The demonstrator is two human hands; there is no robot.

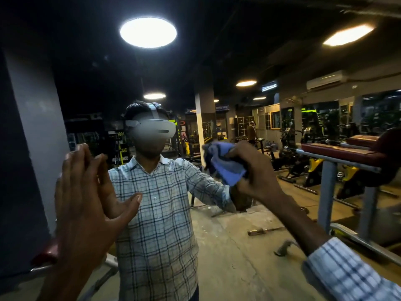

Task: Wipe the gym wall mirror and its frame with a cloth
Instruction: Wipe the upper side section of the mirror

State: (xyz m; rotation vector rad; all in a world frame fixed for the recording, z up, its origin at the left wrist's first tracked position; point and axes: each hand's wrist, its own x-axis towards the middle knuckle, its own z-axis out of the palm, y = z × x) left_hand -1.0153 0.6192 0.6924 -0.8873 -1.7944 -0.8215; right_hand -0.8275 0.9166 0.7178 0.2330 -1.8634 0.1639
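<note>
Mirror (217, 57) is filling nearly the whole view, dead ahead, reflecting the gym floor, ceiling lamps and the person in a checked shirt and white headset. Frame: cannot tell where it is sitting. A pale grey band at far left might be an edge or a reflected pillar.

Right hand (256, 170) is clamping a bunched blue cloth (225, 168), fingers curled round it, pressing it onto the glass right of centre, level with the reflection's shoulder. Left hand (86, 209) is lying flat on the glass at left, fingers straight, thumb splayed, fingertips meeting their own reflection. It is holding nothing and looks to be bracing.

Step, my read: glass wiping is under way in the middle band, and the frame is not yet being touched. How much glass is done, cannot tell, since no streaks or wet patches are showing in this light.

Next move is calling for even pressure, overlapping passes, and the cloth opened flatter for more contact. The braced palm is probably leaving prints, so that patch is needing a pass too. Then out to the edges for the frame.

Writing: yellow letters are showing on a dark panel reflected left of the head, partly hidden and blurred, not readable with confidence. No brand mark is showing on headset or cloth.
</note>
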